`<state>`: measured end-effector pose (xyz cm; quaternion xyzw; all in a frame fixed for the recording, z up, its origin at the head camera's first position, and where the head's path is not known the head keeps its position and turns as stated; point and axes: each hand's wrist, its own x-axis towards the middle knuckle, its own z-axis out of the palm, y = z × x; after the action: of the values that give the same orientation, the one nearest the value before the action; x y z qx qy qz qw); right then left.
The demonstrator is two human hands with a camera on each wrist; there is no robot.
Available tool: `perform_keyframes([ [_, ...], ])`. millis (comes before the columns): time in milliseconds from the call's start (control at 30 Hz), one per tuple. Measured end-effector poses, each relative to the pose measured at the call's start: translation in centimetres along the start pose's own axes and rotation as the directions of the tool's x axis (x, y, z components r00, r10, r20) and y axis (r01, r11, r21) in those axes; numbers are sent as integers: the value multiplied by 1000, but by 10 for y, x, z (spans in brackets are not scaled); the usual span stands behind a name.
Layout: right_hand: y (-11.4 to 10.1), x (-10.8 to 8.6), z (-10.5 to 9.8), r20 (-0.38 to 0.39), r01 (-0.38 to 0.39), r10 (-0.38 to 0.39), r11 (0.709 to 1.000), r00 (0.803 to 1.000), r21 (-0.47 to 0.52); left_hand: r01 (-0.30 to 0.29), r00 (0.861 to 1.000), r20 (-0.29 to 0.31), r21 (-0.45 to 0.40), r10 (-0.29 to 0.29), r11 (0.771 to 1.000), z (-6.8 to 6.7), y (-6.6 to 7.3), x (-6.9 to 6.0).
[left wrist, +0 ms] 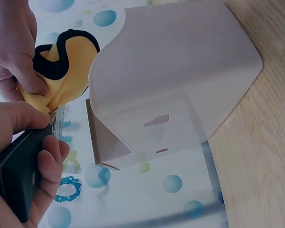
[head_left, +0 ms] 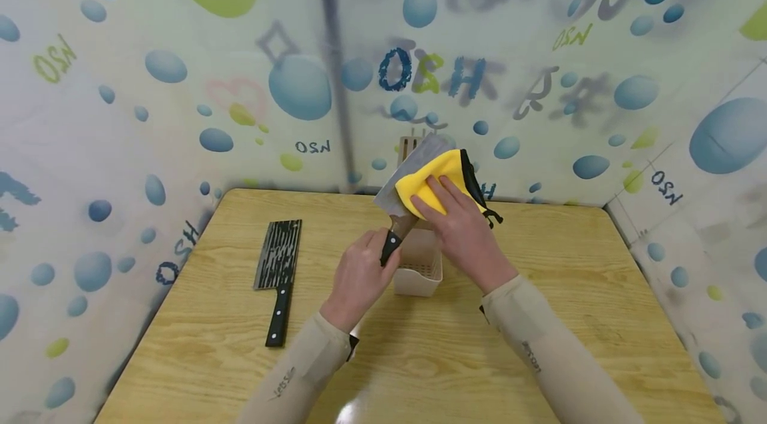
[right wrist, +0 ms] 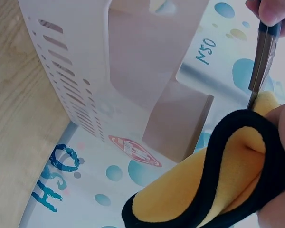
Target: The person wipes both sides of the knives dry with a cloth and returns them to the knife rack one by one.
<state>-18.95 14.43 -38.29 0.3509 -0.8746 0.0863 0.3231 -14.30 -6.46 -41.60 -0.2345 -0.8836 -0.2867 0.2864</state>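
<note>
My left hand (head_left: 361,275) grips a cleaver by its black handle (head_left: 391,247), with the broad grey blade (head_left: 413,168) tilted up and away to the right. A yellow cloth with black edging (head_left: 440,178) lies folded over part of that blade. My right hand (head_left: 467,234) holds the cloth against the metal, its fingers spread across the top. In the left wrist view, the right thumb and fingers pinch the bunched cloth (left wrist: 76,61). The blade's far face is hidden. On the table's left side lies a second cleaver (head_left: 280,277), its blade marked with dark streaks.
Behind and beneath the hands stands a pale plastic holder (head_left: 417,283) with a perforated basket and a slotted upper part (head_left: 409,144). The wooden table (head_left: 198,317) reaches a patterned wall covering (head_left: 503,104) at the back and sides.
</note>
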Motion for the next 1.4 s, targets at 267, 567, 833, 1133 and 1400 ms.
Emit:
perform_keyframes([
  [267,9,7,-2,-2,-47,47,999,999,-7,-9,1000,-6,-5,9,1000,-1,1,-3],
  [567,18,14,-2,-32,-115,114,992,993,-43,-29,999,-16,21,29,999,0,3,-4],
  [833,23,21,-4,-4,-190,190,978,982,-82,-28,1000,-6,33,28,999,0,3,-3],
  [1133,33,27,-6,42,-247,254,961,966,-122,-47,999,1,36,47,998,-1,3,-4],
  [1400,23,27,-4,35,-226,232,967,972,-116,-41,999,9,41,41,998,-2,5,-4],
])
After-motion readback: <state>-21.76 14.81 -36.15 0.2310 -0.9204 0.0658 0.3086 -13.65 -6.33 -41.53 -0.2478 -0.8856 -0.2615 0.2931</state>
